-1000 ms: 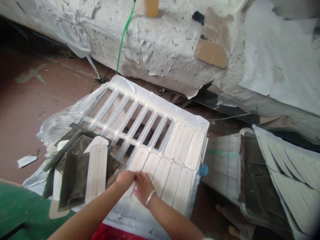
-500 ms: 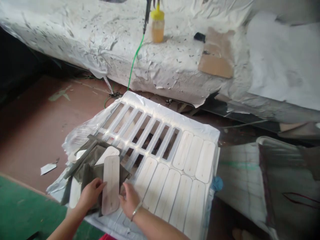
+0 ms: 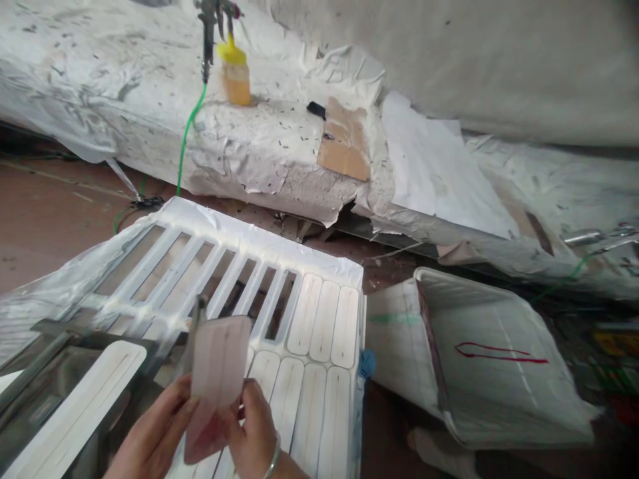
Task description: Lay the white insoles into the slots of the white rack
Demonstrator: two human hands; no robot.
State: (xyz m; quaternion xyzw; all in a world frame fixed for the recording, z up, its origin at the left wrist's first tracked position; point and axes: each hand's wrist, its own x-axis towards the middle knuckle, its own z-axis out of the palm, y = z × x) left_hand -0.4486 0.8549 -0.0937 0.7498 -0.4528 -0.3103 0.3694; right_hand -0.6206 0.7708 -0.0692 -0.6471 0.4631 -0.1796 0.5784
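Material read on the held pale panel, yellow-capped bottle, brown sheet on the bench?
Held panel: maybe card or coated fabric; pale, thin, smooth-looking, but blurred.
Bottle: likely plastic; translucent wall showing amber liquid, opaque yellow cap.
Brown sheet: probably cardboard; flat, tan, dull.

Soft diffuse light, shadowed lower right, held panel (image 3: pixel 219 359) hazy, right edge blurred

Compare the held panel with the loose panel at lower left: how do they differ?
The left hand and right hand hold up the held panel; the loose panel lies untouched. The held panel shows a pinkish tint, the loose panel looks white. Both have rounded corners.
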